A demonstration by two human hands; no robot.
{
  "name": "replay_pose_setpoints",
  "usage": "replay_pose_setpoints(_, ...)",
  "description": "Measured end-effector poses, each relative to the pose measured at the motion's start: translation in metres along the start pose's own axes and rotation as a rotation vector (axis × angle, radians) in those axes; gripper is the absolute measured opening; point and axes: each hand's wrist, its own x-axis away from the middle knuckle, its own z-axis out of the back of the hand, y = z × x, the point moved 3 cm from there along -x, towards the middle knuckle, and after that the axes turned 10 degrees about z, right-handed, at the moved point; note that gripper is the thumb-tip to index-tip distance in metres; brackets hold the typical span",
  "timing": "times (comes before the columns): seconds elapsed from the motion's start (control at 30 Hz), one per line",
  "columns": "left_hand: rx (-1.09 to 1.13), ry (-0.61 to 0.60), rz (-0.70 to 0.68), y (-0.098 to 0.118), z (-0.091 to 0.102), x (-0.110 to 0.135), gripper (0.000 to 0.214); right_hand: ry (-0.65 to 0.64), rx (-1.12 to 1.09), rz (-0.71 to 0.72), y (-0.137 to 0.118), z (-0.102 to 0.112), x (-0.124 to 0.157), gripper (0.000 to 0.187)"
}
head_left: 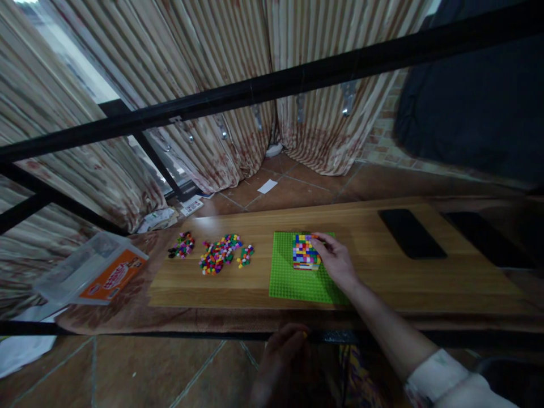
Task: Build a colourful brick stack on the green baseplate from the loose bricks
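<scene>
A block built of multicoloured toy bricks [305, 254] stands on a green studded baseplate [283, 283], with paler rows near its bottom. My right hand [335, 259] reaches in from the right, its thumb and fingers closed on the block's upper right part. Whether a separate brick sits under those fingertips is hidden. Below the table's front edge, in shadow, my left hand [283, 345] is closed with a small yellow brick [305, 335] showing at its fingertips.
Loose bricks [219, 254] lie in a pile left of the baseplate, with smaller groups [245, 256] [183, 246] beside it. A clear plastic box [63, 272] with an orange label stands at the left end. A black flat slab [411, 233] lies right. Dark metal bars [272, 82] cross behind.
</scene>
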Motion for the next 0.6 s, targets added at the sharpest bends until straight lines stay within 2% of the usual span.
replay_pose_setpoints(0.2,-0.095,0.040,-0.263,0.069,-0.025,0.007,0.043,0.021,-0.022,0.021,0.001,-0.003,0.002,0.044)
replay_pose_setpoints(0.3,-0.064,0.037,-0.326,0.089,-0.036,0.011,0.042,0.030,-0.039,0.020,0.001,-0.004,0.001,0.046)
replay_pose_setpoints(0.43,-0.016,0.038,-0.320,0.087,-0.039,0.013,0.042,0.015,-0.084,-0.005,-0.001,-0.002,0.001,0.049)
replay_pose_setpoints(0.6,-0.008,0.053,-0.271,0.072,-0.029,0.012,0.045,0.009,-0.103,-0.065,0.000,0.004,0.005,0.051)
